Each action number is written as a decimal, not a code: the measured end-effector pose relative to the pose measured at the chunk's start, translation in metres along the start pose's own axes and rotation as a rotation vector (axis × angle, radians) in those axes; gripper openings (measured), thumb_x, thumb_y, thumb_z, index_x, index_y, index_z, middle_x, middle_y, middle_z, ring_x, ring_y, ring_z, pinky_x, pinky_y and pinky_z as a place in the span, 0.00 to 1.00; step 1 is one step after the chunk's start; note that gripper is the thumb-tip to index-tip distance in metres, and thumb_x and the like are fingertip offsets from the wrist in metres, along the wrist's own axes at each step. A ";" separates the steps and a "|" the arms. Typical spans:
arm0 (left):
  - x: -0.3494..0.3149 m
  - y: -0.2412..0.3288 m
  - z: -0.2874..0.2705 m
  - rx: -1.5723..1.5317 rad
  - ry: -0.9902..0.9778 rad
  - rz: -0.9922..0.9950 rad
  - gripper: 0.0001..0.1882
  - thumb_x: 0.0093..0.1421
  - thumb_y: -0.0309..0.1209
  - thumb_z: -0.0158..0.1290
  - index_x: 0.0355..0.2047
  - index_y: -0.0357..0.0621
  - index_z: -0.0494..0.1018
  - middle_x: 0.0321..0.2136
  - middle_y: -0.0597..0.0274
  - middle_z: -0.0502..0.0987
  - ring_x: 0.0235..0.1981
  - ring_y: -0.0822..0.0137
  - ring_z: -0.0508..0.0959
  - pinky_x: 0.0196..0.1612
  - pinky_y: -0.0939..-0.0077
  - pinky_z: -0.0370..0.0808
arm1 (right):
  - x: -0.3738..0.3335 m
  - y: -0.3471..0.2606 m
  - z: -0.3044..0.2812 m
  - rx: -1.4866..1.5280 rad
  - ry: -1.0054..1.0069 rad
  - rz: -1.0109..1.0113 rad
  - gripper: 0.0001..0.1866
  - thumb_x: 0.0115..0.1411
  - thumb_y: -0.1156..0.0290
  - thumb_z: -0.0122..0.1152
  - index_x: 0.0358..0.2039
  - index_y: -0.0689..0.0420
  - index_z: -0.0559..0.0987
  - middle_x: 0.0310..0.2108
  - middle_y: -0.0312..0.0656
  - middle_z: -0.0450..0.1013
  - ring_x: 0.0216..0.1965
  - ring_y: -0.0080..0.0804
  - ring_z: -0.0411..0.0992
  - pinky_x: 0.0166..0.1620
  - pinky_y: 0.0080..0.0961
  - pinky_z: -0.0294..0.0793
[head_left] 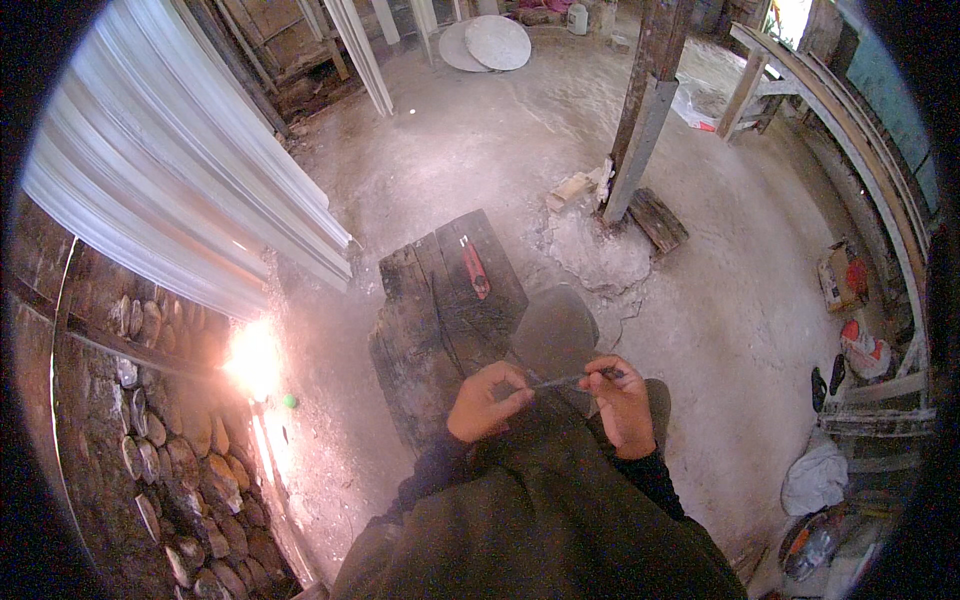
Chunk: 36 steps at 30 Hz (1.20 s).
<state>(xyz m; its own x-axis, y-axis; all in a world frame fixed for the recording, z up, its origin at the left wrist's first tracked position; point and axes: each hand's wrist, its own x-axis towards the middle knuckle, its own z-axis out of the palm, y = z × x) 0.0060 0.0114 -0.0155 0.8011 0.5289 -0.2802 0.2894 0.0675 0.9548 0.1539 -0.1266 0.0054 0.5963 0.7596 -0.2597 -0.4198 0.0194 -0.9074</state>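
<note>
Over my lap, a thin dark strand (pixel 556 382) stretches between my two hands; whether it is cord, wire or a plant strip I cannot tell. My left hand (pixel 489 402) pinches one end between thumb and fingers. The fingers of my right hand (pixel 622 405) are closed on the other end, with a short dark tip poking out past them. Beyond my knees stands a low, dark wooden block (pixel 425 300) with a worn top. A red-handled cutter (pixel 475 270) lies on its far right part, out of reach of both hands' fingers.
Pale corrugated sheets (pixel 190 160) lean at the left above stacked split firewood (pixel 180 450). A wooden post (pixel 645 110) rises ahead from a rough concrete lump (pixel 590 245). Two white discs (pixel 498 43) lie far back. Bags (pixel 815 475) and a wooden frame (pixel 870 130) line the right.
</note>
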 end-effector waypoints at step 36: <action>0.000 -0.001 0.006 -0.098 -0.413 0.338 0.11 0.48 0.20 0.53 0.31 0.45 0.67 0.27 0.71 0.65 0.25 0.80 0.64 0.32 0.85 0.64 | 0.014 0.015 -0.014 -0.830 0.173 -0.465 0.10 0.42 0.85 0.56 0.27 0.59 0.74 0.23 0.35 0.63 0.26 0.20 0.63 0.31 0.17 0.63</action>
<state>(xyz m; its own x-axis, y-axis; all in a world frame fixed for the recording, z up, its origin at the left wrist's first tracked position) 0.0085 0.0064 -0.0166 0.9861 0.1595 0.0477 -0.0547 0.0400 0.9977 0.1653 -0.1244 -0.0164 0.7011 0.6845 0.1997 0.4612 -0.2217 -0.8592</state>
